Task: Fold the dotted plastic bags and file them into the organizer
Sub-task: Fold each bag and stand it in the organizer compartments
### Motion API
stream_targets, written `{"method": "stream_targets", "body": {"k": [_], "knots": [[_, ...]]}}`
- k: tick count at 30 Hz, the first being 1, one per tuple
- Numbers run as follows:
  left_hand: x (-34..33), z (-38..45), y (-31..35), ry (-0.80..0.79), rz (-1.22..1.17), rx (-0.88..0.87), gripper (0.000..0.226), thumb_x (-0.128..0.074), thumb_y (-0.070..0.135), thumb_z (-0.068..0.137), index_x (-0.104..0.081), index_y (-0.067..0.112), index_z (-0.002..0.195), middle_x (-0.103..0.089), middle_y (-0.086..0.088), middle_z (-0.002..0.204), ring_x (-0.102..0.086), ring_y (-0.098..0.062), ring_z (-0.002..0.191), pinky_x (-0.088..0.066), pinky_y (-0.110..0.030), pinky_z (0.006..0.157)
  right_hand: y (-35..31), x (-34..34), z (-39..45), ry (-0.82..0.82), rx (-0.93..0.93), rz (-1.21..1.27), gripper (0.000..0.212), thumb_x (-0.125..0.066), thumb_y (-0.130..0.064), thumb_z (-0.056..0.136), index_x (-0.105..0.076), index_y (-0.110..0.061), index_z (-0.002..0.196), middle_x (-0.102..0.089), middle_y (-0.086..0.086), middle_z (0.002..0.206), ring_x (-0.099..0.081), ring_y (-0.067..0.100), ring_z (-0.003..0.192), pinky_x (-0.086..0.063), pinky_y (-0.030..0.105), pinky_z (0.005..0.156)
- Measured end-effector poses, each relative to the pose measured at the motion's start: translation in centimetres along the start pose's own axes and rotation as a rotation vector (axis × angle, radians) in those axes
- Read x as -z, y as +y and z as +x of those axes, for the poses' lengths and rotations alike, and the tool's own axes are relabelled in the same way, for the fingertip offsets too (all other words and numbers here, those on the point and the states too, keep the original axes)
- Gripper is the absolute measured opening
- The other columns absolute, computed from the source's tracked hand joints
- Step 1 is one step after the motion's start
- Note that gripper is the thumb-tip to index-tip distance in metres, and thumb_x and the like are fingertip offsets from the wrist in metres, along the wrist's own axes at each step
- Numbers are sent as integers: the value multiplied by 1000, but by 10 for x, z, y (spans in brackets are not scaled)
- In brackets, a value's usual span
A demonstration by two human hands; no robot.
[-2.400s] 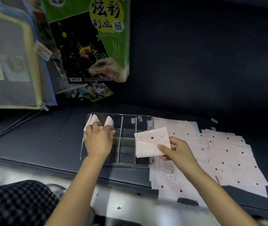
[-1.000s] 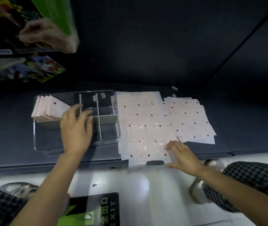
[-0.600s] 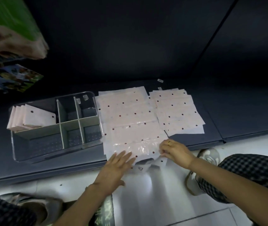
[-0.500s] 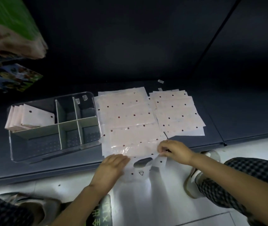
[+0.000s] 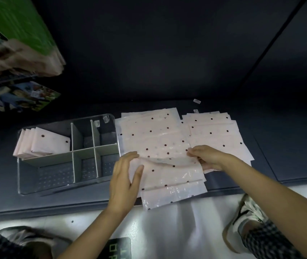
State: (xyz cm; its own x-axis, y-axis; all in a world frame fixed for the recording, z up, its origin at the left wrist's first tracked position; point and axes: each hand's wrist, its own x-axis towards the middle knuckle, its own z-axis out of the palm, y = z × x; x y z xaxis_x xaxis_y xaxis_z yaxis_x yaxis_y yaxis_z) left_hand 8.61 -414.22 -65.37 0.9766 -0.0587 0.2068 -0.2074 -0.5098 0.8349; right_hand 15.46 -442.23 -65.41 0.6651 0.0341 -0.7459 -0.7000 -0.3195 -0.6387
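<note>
A pale pink dotted plastic bag (image 5: 169,171) lies on top of a spread pile of the same bags (image 5: 154,135), its near part doubled over away from me. My left hand (image 5: 125,176) pinches its left edge between thumb and fingers. My right hand (image 5: 207,157) grips its right edge. A second pile of dotted bags (image 5: 218,135) lies further right. The clear organizer (image 5: 42,186) with grey dividers sits to the left; several folded bags (image 5: 46,144) stand in its far-left compartment.
Everything rests on a dark shelf board (image 5: 279,156) whose front edge runs above a pale floor. Colourful packaged goods (image 5: 18,53) hang at the upper left. My shoe (image 5: 246,217) and checked trouser legs are by the shelf edge. A small tag (image 5: 197,101) lies behind the piles.
My left hand left the organizer and came to the near bag. Both hands took its near end and brought it up and away from me, doubling it over.
</note>
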Motion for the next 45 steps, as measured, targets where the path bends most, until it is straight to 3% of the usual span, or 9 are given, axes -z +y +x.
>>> {"method": "stream_targets", "body": {"k": [4, 11, 15, 20, 24, 28, 31, 36, 45], "knots": [[-9, -13, -9, -103, 175, -197, 35, -47, 39, 93, -58, 16, 117, -52, 3, 129, -42, -12, 124, -29, -25, 106, 3, 2, 2, 195, 192, -122, 38, -43, -47, 95, -58, -15, 107, -63, 5, 110, -60, 22, 98, -50, 28, 84], [-32, -42, -40, -401, 593, -415, 48, -83, 30, 70, -69, 14, 113, -65, -2, 121, -61, -20, 115, -50, -42, 94, 29, -13, -7, 504, 546, -413, 53, -65, -32, 87, -43, -20, 134, -47, -8, 122, -43, 8, 110, -36, 22, 90], [-36, -48, -46, -357, 667, -471, 45, -83, 30, 69, -71, 13, 109, -67, -4, 118, -63, -20, 110, -52, -40, 91, 57, -42, -25, 371, 812, -924, 52, -65, -30, 88, -50, -12, 134, -51, 4, 137, -47, 24, 127, -37, 32, 106], [-39, -63, -49, -425, 771, -503, 53, -34, 47, 92, -58, 19, 130, -52, -11, 137, -50, -25, 126, -45, -41, 102, 100, -79, -39, 236, 1001, -1419, 66, -37, -52, 93, -38, -9, 143, -34, 6, 150, -31, 23, 139, -27, 48, 112], [-28, -71, -55, -494, 807, -482, 59, -48, 53, 89, -45, 24, 140, -39, -10, 147, -40, -25, 134, -39, -43, 107, 124, -69, -43, 232, 924, -1477, 67, -30, -54, 94, -31, -11, 146, -26, 3, 153, -25, 20, 141, -18, 40, 116], [-18, -69, -51, -492, 778, -430, 54, -28, 52, 92, -53, 28, 134, -45, -5, 144, -44, -21, 132, -39, -43, 107, 124, -49, -49, 299, 934, -1322, 52, -41, -43, 94, -52, -11, 134, -44, 1, 144, -42, 19, 133, -31, 39, 113], [-19, -58, -41, -440, 629, -352, 42, -39, 50, 90, -68, 30, 114, -61, -1, 127, -59, -21, 115, -47, -41, 96, 109, -45, -48, 414, 954, -1124, 27, -70, -29, 82, -72, -12, 103, -67, 4, 118, -65, 23, 104, -53, 40, 88], [-30, -39, -34, -399, 401, -109, 15, -70, 33, 83, -73, 24, 95, -63, 4, 105, -57, -21, 101, -35, -31, 86, 93, -47, -40, 461, 1009, -1100, 22, -88, -13, 62, -72, -11, 77, -70, 5, 91, -68, 23, 78, -57, 30, 69], [-31, -25, -33, -509, 565, -249, 20, -65, 35, 86, -67, 17, 94, -60, 2, 107, -55, -21, 102, -34, -32, 94, 80, -35, -35, 382, 1124, -1317, 18, -89, -20, 59, -72, -18, 63, -72, 0, 83, -66, 18, 65, -52, 21, 56]]}}
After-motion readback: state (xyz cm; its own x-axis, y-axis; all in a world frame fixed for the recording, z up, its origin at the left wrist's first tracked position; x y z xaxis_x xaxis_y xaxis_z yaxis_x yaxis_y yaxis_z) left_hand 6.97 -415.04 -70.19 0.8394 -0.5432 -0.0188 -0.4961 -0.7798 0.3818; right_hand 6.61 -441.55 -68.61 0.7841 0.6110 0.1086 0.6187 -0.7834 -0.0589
